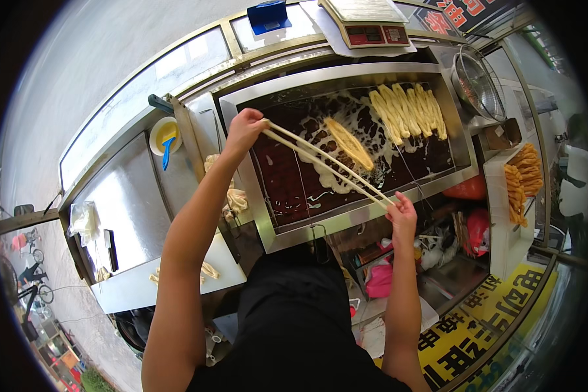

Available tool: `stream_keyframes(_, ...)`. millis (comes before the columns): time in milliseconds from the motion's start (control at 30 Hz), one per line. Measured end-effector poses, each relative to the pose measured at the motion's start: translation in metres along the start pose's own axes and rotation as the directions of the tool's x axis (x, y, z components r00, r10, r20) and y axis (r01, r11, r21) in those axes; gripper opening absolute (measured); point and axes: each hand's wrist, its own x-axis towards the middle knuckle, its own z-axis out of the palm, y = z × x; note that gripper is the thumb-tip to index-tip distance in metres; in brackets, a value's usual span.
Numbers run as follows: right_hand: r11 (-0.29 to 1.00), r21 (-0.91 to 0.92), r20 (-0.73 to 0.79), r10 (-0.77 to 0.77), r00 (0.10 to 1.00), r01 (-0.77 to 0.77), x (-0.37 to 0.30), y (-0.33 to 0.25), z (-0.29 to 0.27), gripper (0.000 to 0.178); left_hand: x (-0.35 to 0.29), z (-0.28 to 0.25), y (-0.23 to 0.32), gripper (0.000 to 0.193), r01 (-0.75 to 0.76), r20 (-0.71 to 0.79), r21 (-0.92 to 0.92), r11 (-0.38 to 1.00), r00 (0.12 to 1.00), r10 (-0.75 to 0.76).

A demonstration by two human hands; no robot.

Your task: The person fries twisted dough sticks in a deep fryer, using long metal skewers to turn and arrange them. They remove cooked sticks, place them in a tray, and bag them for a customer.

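A: Where's the piece being worked?
B: The fried dough stick (349, 145) floats mid-fryer in dark oil (277, 173), slanting from 11 toward 5 o'clock. Take it as the clock's centre, with 12 away from the person.
A: And the grip?
B: The left hand (244, 130), toward 9 o'clock, is closed round one end of both long chopsticks (326, 161). At 5 o'clock the right hand (402, 212) pinches the other ends. The sticks lie close together, a narrow gap between them, beside the dough's near end; I can't tell whether they touch it.
A: How would you do this well?
B: My judgement: keep both ends level, nudge the dough gently so it rolls evenly, and avoid splashing.
A: How does it look?
B: Light golden, puffed, tapered at both ends, pale foam (326, 181) around it.
A: Farther out?
B: A row of paler dough sticks (408, 112) at 2 o'clock, inside the fryer's metal rim (287, 238); beyond the rim, deeper golden sticks (515, 189) between 3 and 4.
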Motion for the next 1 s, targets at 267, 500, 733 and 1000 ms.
stream_keyframes(267,0.614,-0.756,0.122,-0.208,0.97,0.227,0.082,0.074,0.075,0.02,0.081,0.113,-0.037,0.015,-0.167,0.24,0.602,0.78,0.97,0.022)
stream_keyframes(500,0.3,-0.945,0.151,0.055,0.987,0.128,0.118,0.107,0.102,0.014,0.095,0.155,-0.086,0.01,-0.375,0.379,0.827,0.418,0.922,0.079)
stream_keyframes(733,0.364,-0.885,0.263,-0.123,0.957,0.29,0.093,0.094,0.094,0.023,0.091,0.154,-0.069,0.015,-0.404,0.397,0.88,0.249,0.914,0.079)
stream_keyframes(1000,0.773,-0.635,0.318,0.271,0.908,-0.009,-0.07,0.116,0.013,0.034,-0.03,0.056,0.047,0.025,-0.396,0.341,0.321,0.86,0.896,0.285)
